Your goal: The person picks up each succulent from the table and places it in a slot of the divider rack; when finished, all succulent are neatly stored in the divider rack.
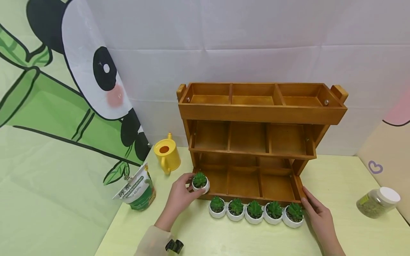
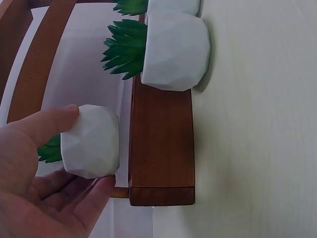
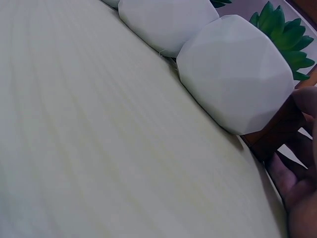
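A small potted succulent (image 1: pixel 200 186) in a white faceted pot is held by my left hand (image 1: pixel 180 195), thumb on one side and fingers on the other. It overlaps the lower left corner of a brown wooden tiered shelf (image 1: pixel 262 113). The left wrist view shows the pot beside the shelf's front board (image 2: pixel 161 144). At the lower right corner of the shelf, my right hand (image 1: pixel 320 217) grips the end of the bottom tray, the thumb in front and the fingers along its side. Several matching succulents (image 1: pixel 254 209) stand in a row before the shelf.
Left of the shelf stands a yellow watering can (image 1: pixel 171 158), with a green and white pouch (image 1: pixel 142 193) nearer the table's left edge. A clear jar with a white lid (image 1: pixel 378 202) lies tilted at the right. Behind the shelf hangs a pale cloth (image 1: pixel 256 46).
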Tool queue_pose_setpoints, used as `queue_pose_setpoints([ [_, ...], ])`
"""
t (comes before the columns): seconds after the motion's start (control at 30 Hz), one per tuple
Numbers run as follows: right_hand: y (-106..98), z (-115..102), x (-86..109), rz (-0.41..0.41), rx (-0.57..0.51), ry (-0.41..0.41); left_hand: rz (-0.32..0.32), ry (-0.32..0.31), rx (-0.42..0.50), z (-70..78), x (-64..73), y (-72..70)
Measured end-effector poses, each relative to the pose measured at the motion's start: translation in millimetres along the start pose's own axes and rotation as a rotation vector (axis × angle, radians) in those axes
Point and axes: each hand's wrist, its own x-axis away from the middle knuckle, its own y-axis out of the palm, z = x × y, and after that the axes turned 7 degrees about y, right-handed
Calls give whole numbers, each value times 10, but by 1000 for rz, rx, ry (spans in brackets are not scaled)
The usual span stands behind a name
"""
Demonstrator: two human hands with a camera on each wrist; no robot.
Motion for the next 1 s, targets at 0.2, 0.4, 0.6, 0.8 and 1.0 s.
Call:
queue_pose_setpoints([
  [0.2, 17, 17, -3, 2, -10, -23, -8, 2, -4, -33, -81, 48],
  [0.4, 13, 14, -17, 7, -11, -33, -30, -4, -47, -66, -169, 120],
  [0.6, 10, 12, -15, 0, -12, -23, -44, 19, -90, -94, -235, 194],
  [0.8, 4, 15, -18, 3, 2, -10, -73, -1, -105, -69, -281, 273],
  [1.0, 4, 12, -10, -1, 2, -2, -91, 7, -136, -83, -334, 361],
])
